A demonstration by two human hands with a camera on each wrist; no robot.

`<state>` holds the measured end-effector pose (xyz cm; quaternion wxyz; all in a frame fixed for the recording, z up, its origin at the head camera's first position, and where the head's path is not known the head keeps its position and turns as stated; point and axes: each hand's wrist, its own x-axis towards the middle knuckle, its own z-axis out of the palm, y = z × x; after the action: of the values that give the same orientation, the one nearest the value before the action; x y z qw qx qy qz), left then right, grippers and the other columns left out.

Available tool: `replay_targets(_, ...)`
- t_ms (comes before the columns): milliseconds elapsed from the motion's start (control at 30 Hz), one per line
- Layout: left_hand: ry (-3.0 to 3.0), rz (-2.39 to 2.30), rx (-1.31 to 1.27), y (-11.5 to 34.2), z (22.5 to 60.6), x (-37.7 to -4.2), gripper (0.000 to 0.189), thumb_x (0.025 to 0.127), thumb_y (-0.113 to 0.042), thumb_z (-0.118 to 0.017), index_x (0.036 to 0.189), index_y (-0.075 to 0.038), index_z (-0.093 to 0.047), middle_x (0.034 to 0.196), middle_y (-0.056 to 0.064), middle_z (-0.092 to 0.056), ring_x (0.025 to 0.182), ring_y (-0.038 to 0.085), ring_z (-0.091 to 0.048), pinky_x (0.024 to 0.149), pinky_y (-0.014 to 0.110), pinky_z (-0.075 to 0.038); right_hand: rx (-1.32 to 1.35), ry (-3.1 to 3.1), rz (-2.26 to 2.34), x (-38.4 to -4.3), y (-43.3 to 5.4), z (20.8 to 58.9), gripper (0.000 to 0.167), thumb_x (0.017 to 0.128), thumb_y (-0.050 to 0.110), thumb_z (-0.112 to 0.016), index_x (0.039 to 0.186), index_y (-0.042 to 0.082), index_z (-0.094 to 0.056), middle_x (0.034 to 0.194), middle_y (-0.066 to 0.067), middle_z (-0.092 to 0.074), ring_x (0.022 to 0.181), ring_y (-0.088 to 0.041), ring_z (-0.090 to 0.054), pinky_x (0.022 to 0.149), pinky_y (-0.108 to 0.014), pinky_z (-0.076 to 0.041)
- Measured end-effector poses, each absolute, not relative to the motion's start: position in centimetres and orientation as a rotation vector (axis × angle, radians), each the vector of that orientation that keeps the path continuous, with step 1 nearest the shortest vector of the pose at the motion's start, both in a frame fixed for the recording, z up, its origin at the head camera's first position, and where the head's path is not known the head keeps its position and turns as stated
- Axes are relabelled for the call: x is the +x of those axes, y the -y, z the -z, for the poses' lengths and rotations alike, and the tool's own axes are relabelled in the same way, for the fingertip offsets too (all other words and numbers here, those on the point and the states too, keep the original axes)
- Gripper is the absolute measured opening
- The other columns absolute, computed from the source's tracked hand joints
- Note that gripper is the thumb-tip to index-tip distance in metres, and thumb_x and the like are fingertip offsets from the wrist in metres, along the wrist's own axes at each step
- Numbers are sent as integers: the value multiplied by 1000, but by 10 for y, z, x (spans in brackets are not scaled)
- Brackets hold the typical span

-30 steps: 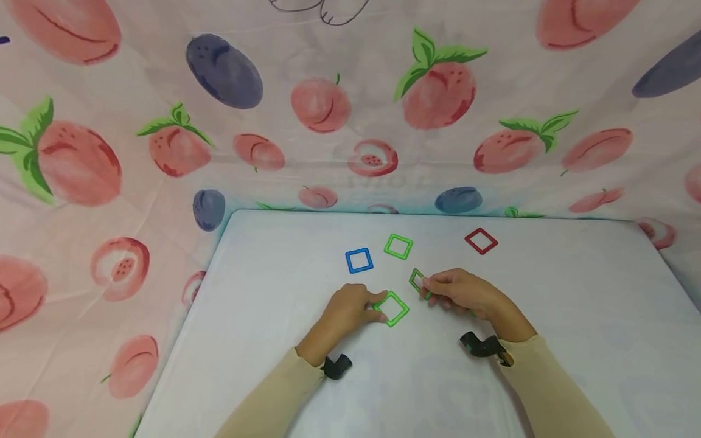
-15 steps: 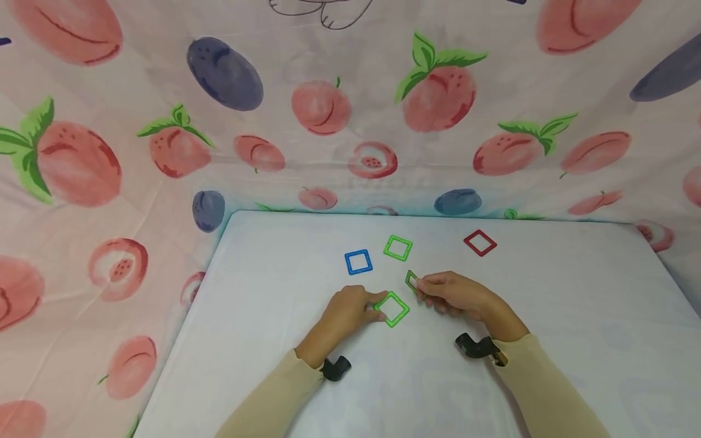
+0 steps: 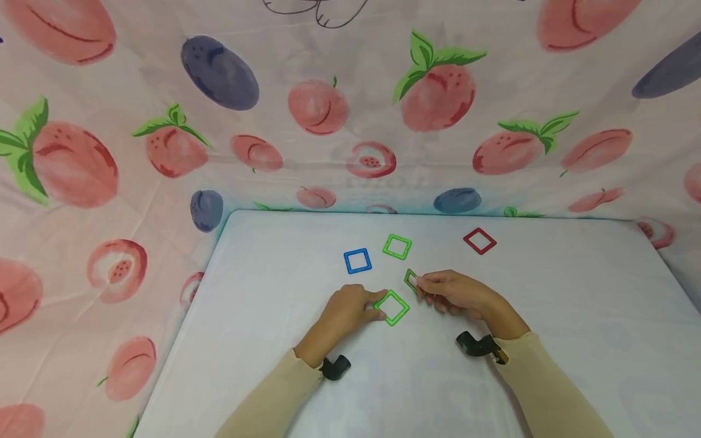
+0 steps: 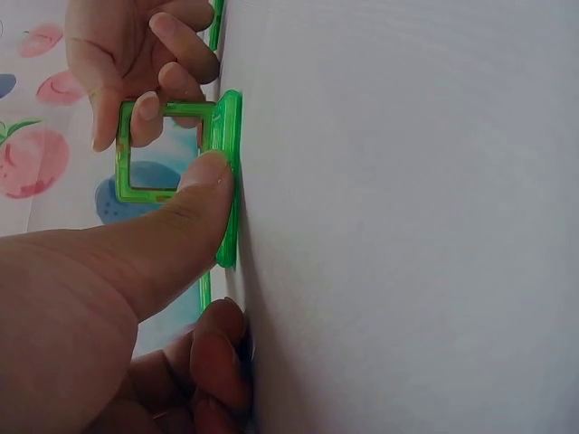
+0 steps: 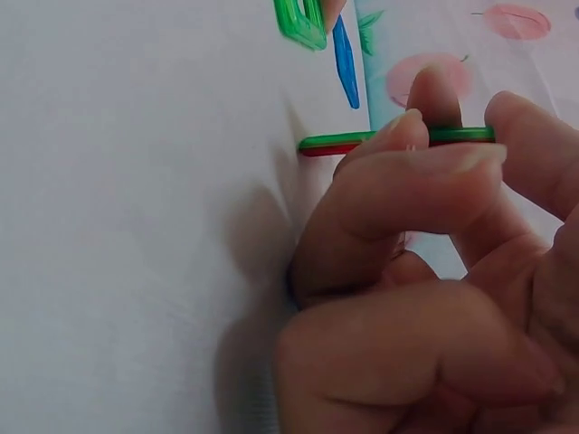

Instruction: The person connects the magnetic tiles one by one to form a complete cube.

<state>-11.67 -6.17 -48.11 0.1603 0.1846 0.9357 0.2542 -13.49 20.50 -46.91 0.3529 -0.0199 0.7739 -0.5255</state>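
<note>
My left hand pinches a green square frame by one corner between thumb and finger. This frame lies flat on the white table. My right hand pinches a second green square frame between thumb and fingers. That frame stands on edge, just beyond and right of the flat one in the head view. In the left wrist view the two green frames overlap close to my left thumb. The right wrist view shows the upright frame edge-on, partly covered by fingers.
Beyond my hands lie a blue square frame, another green square frame and, farther right, a red square frame. A green edge shows behind my right hand. Fruit-patterned cloth hangs at the back and left.
My right hand has moved slightly left with its green frame, towards the flat one, then stayed there. The left hand has held its place.
</note>
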Motion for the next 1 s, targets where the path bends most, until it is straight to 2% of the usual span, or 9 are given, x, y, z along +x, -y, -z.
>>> replay_targets(100, -2674, -726, 527, 62, 481, -116, 50, 86, -40, -81, 133, -30, -69, 83, 4, -71, 66, 10, -42, 58, 23, -34, -66, -2004, 1351, -135, -204, 470, 46, 105, 46, -54, 105, 1, -66, 80, -3, -53, 60, -17, -46, 48, -24, -28)
replay_targets(367, -2679, -728, 547, 63, 480, -116, 50, 86, -41, -81, 133, -30, -68, 71, -3, -63, 64, 10, -39, 56, 23, -33, -121, -2014, 1358, -138, -204, 472, 45, 105, 46, -54, 105, 2, -67, 83, -5, -54, 59, -17, -46, 48, -25, -31)
replay_targets(700, -2677, -732, 574, 63, 477, -115, 47, 89, -39, -78, 134, -28, -68, 66, -1, -59, 66, 11, -42, 57, 24, -33, -211, -1999, 1369, -140, -201, 471, 41, 106, 39, -55, 109, 1, -69, 84, -8, -56, 56, -14, -44, 46, -25, -29)
replay_targets(1000, -2677, -746, 588, 64, 478, -116, 47, 89, -38, -78, 134, -26, -68, 62, -1, -56, 66, 11, -41, 57, 23, -32, -213, -2017, 1346, -140, -196, 472, 40, 105, 41, -57, 110, 4, -72, 84, -9, -59, 58, -16, -44, 47, -25, -29)
